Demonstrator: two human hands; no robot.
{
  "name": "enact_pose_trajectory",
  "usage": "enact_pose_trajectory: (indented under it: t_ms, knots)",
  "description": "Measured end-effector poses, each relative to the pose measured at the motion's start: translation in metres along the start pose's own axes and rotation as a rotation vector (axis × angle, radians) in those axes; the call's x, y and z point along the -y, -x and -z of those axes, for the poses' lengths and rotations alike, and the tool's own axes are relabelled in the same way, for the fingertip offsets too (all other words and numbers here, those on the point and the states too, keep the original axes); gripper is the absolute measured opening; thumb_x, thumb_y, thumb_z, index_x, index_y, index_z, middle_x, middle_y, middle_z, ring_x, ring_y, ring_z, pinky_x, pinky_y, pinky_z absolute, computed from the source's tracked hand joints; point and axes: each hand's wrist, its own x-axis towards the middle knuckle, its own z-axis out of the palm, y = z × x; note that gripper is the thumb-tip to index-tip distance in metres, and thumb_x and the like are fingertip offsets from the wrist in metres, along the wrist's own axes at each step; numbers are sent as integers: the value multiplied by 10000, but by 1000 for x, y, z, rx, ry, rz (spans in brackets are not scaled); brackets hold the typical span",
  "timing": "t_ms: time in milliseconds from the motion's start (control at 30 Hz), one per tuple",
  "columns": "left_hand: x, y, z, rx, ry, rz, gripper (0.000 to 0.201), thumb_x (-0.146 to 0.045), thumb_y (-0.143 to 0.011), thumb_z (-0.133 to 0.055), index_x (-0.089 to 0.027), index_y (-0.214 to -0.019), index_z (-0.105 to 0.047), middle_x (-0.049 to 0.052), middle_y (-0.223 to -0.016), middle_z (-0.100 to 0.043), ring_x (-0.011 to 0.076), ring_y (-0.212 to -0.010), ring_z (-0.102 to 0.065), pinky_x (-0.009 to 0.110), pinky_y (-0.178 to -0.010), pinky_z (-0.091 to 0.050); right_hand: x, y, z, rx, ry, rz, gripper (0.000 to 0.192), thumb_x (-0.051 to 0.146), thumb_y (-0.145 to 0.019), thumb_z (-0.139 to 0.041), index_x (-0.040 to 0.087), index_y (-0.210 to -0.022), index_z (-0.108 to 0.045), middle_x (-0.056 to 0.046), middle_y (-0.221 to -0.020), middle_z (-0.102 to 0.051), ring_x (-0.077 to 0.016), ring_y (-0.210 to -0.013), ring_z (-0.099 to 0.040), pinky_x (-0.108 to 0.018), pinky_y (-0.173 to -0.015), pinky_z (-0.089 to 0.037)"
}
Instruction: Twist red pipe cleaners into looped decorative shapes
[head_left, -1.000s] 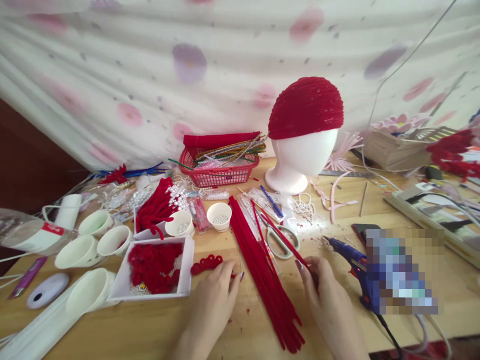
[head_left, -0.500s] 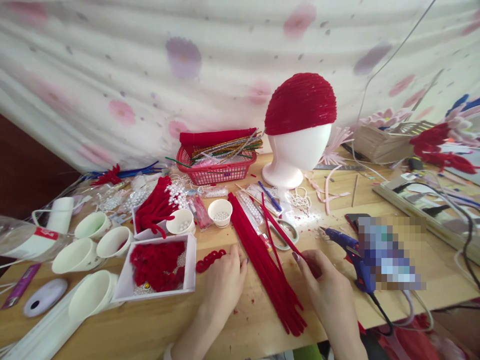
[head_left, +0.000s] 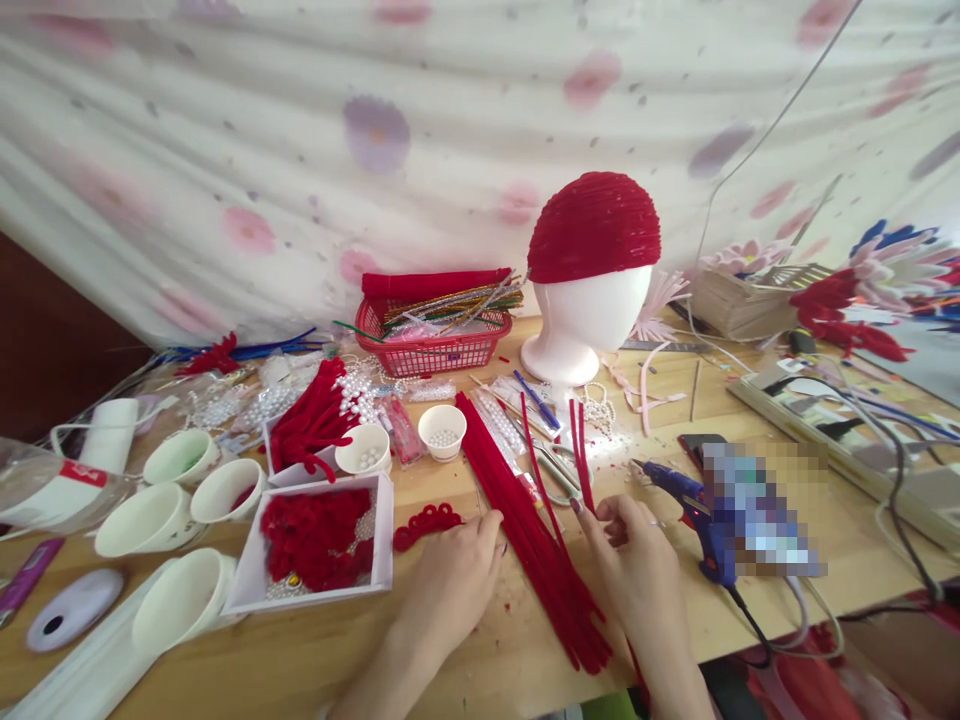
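Observation:
My right hand (head_left: pixel 634 550) is closed on red pipe cleaners (head_left: pixel 580 455), two strands of which stick up past the fingertips. A red tail hangs below the wrist. Between my hands a long bundle of red pipe cleaners (head_left: pixel 525 535) lies slantwise on the wooden table. My left hand (head_left: pixel 466 570) rests at the bundle's left edge, its thumb and fingers drawn together; whether they hold something is hidden. Just behind its knuckles is a curled red chain of loops (head_left: pixel 424 524). Scissors (head_left: pixel 559 475) lie partly under the stems beyond my right hand.
A white foam head (head_left: pixel 589 320) wears a red ribbed cap (head_left: pixel 596 228). A red basket (head_left: pixel 431 355) stands at the back. Left are a white box (head_left: pixel 386 540) with red pieces and several paper cups. A blue glue gun (head_left: pixel 686 500) with its cord lies right, near a power strip (head_left: pixel 817 440).
My right hand has shifted slightly left, and its pipe cleaners now point more upright, two strands showing. My left hand has moved a little right and down, uncovering more of the looped chain.

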Motion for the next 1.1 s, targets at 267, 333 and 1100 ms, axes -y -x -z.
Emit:
enact_pose_trajectory:
  t_ms: [267,333,1100]
  knots:
    - [-1,-3,-1,2,-93,-156,314,-69,-973,-373,-160,-1114,-639,104,-951,-753,282,-847,-741,365,-678,-588,-4,0,-1,131,-66,-64,296,490,-845,-531,213,-805,-627,-60,-702,-715,-242,-612,-659,-324,-560,-478]
    - [-2,-3,-3,-11,-111,-193,330,-65,-974,-364,-161,-1137,-634,101,-928,-746,281,-849,-736,373,-690,-592,-6,2,-3,145,-76,-96,266,465,-841,-537,215,-795,-617,-57,-714,-720,-242,-629,-668,-323,-573,-487]
    - [-12,-9,-13,-169,530,-112,323,-165,-973,-413,-190,-1177,-662,102,-1056,-729,250,-992,-684,383,-900,-508,-10,11,-17,162,-122,-2,317,455,-969,-443,228,-750,-481,-12,-644,-577,-201,-598,-542,-305,-577,-385]
